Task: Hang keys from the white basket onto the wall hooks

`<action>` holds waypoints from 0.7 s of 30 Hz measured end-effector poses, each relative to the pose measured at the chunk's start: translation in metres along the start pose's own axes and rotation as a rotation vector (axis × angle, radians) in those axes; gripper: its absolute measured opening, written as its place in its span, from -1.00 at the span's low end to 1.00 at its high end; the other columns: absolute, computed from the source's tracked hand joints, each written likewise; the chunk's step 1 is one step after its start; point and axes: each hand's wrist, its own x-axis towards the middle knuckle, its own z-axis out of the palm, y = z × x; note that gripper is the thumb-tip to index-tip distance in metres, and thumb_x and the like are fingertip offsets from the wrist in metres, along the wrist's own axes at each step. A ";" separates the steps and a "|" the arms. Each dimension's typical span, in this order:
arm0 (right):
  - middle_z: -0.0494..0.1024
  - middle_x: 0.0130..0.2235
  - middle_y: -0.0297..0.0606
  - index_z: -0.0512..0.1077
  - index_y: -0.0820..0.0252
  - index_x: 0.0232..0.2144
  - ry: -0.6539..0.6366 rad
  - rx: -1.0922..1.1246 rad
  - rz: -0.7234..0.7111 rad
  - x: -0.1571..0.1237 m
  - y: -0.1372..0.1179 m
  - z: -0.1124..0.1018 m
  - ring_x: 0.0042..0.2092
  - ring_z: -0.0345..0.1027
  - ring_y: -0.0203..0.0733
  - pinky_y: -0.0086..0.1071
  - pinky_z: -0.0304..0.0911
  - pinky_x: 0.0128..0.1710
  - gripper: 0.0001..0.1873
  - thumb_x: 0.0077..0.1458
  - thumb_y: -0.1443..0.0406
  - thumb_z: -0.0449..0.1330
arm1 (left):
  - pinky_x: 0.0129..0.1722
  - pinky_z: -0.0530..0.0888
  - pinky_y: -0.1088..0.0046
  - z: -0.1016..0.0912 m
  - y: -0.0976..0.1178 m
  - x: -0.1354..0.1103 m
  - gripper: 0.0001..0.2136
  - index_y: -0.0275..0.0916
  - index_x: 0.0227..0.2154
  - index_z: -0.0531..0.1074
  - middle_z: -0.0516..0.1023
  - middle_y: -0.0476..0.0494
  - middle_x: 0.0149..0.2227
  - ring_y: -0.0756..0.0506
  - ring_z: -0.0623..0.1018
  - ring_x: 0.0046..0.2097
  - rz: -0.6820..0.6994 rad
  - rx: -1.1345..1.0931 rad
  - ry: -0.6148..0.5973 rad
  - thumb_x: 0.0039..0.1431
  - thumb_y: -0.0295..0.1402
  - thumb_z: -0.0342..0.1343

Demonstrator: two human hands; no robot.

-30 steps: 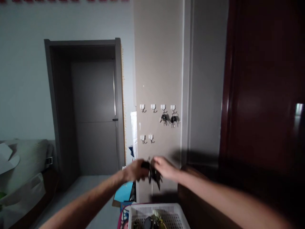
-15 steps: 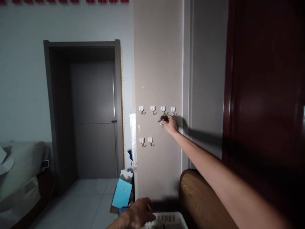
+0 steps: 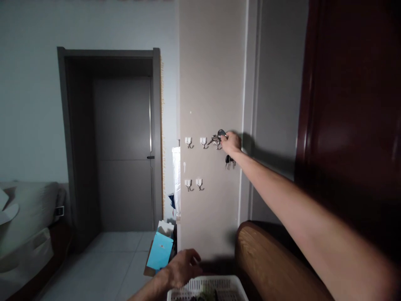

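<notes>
At the beige wall panel, my right hand (image 3: 232,143) pinches a key with a dark head (image 3: 222,133), and metal keys beside it lie in front of the third upper hook (image 3: 216,144). A second cluster of dark-headed keys (image 3: 230,161) dangles just below this hand; what it hangs from is hidden. Left of the hand are two bare white hooks (image 3: 188,142) in the upper row, with two more hooks (image 3: 199,184) lower down. My left hand (image 3: 184,267) hovers, fingers curved and apart, by the rim of a white plastic basket (image 3: 200,284), holding nothing visible.
A wooden rounded board (image 3: 269,255) leans at lower right, under my right forearm. To the left of the panel stands a blue box (image 3: 160,251) on the tiled floor. Farther left are a grey door (image 3: 122,154) and a pale sofa (image 3: 29,213). A dark red door (image 3: 351,83) is at right.
My right hand has risen slightly and moved right, the keys in it now higher, over the third hook. A key cluster now shows below that hand. More of the basket is in view.
</notes>
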 end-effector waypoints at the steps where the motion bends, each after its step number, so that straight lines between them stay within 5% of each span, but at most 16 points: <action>1: 0.38 -0.50 -0.24 0.25 0.27 -0.47 -0.018 0.000 -0.019 -0.001 -0.009 -0.003 -0.46 0.24 -0.33 -0.48 0.09 -0.48 -0.80 -0.11 0.25 -0.08 | -0.59 0.19 0.62 -0.005 0.007 0.001 -0.74 -0.33 -0.37 0.27 0.38 -0.08 -0.46 0.08 0.32 -0.52 0.015 -0.095 0.019 -0.24 -0.43 -0.04; 3: 0.38 -0.51 -0.26 0.24 0.27 -0.46 -0.142 0.011 -0.069 -0.021 -0.023 -0.004 -0.51 0.22 -0.36 -0.49 0.09 -0.53 -0.81 -0.10 0.28 -0.10 | -0.57 0.21 0.61 -0.019 0.025 0.002 -0.71 -0.34 -0.31 0.20 0.36 -0.10 -0.44 0.08 0.34 -0.51 0.050 -0.350 0.094 -0.19 -0.38 -0.05; 6: 0.37 -0.54 -0.32 0.23 0.21 -0.50 -0.420 0.048 -0.146 -0.091 -0.029 0.003 -0.58 0.19 -0.37 -0.50 0.07 -0.62 -0.87 -0.12 0.30 -0.08 | -0.49 0.27 0.56 -0.037 0.053 0.004 -0.63 -0.24 -0.22 0.11 0.31 -0.16 -0.28 0.03 0.38 -0.40 0.144 -0.809 0.194 -0.15 -0.25 -0.05; 9: 0.37 -0.59 -0.37 0.26 0.15 -0.56 -0.714 0.069 -0.289 -0.163 -0.014 0.012 -0.56 0.20 -0.34 -0.48 0.09 -0.60 -0.89 -0.14 0.30 -0.05 | -0.47 0.29 0.55 -0.041 0.067 0.007 -0.68 -0.23 -0.29 0.17 0.31 -0.13 -0.29 0.04 0.39 -0.39 0.207 -1.141 0.196 -0.15 -0.21 -0.04; 11: 0.38 -0.54 -0.37 0.29 0.12 -0.54 -0.856 0.074 -0.382 -0.178 0.005 0.012 -0.51 0.22 -0.32 -0.45 0.12 -0.55 -0.88 -0.16 0.29 -0.03 | -0.56 0.25 0.64 -0.034 0.063 0.008 -0.77 -0.26 -0.39 0.22 0.34 -0.07 -0.40 0.09 0.37 -0.47 0.194 -1.238 0.210 -0.15 -0.27 -0.03; 13: 0.39 -0.39 -0.31 0.29 0.10 -0.44 -0.665 0.040 -0.313 -0.158 0.027 0.006 -0.42 0.23 -0.30 -0.41 0.15 -0.44 -0.83 -0.19 0.26 0.00 | -0.65 0.18 0.69 -0.023 0.047 0.006 -0.84 -0.29 -0.46 0.22 0.33 -0.02 -0.51 0.13 0.33 -0.56 0.127 -1.214 0.238 -0.16 -0.33 -0.02; 16: 0.31 -0.23 -0.19 0.22 0.20 -0.27 -0.095 -0.143 -0.054 -0.094 0.055 -0.004 -0.23 0.17 -0.23 -0.34 0.09 -0.29 -0.70 -0.15 0.28 -0.05 | -0.68 0.15 0.65 -0.001 0.007 -0.006 -0.84 -0.31 -0.56 0.23 0.34 -0.02 -0.58 0.12 0.29 -0.64 0.029 -0.878 0.081 -0.18 -0.29 -0.04; 18: 0.30 -0.22 -0.18 0.18 0.19 -0.22 -0.030 -0.239 0.065 -0.057 0.065 -0.007 -0.19 0.15 -0.18 -0.31 0.06 -0.26 -0.61 -0.19 0.23 -0.01 | -0.67 0.16 0.59 0.015 -0.023 -0.018 -0.81 -0.31 -0.58 0.27 0.38 -0.05 -0.58 0.07 0.32 -0.62 -0.051 -0.511 -0.069 -0.20 -0.25 -0.04; 21: 0.32 -0.23 -0.17 0.13 0.20 -0.17 -0.102 -0.322 0.161 -0.037 0.067 0.000 -0.22 0.18 -0.16 -0.33 0.09 -0.31 -0.47 -0.28 0.19 0.07 | -0.49 0.24 0.54 0.037 -0.057 -0.036 -0.79 -0.20 -0.48 0.34 0.42 -0.04 -0.46 -0.05 0.37 -0.38 -0.128 -0.047 0.034 -0.28 -0.27 0.01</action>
